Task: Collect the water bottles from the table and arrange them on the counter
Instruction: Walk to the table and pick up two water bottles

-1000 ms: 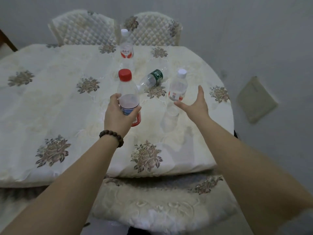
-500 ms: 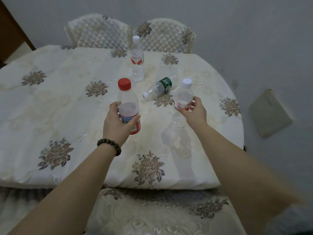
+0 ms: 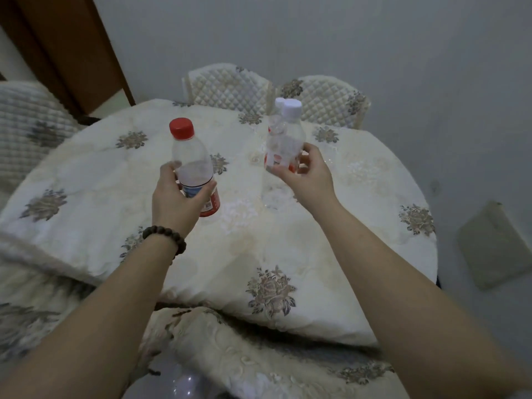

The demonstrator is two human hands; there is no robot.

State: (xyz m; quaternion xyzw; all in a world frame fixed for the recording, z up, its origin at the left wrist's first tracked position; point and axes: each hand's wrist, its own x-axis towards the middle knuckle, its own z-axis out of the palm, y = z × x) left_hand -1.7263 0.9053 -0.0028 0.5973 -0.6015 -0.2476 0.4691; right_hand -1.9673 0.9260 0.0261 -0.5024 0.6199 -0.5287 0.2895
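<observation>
My left hand (image 3: 177, 201), with a bead bracelet at the wrist, grips a clear red-capped bottle (image 3: 191, 159) by its lower half and holds it upright above the table (image 3: 86, 197). My right hand (image 3: 306, 177) grips a clear white-capped bottle (image 3: 286, 139) by its labelled middle, lifted off the cloth. Directly behind that bottle stands another white-capped bottle (image 3: 277, 103); only its cap and a bit of red label show. The green-labelled bottle seen lying on the table earlier is hidden behind my right hand and its bottle.
The round table wears a cream cloth with floral patches. Two quilted chair backs (image 3: 230, 84) stand at its far side, another chair (image 3: 26, 122) at left, and a cushioned seat (image 3: 244, 355) lies just below my arms. A brown door frame (image 3: 72, 53) is at upper left.
My right hand closed on the white-capped bottle and lifted it off the table. My left hand raised the red-capped bottle. The view tilted up, showing more wall and door frame.
</observation>
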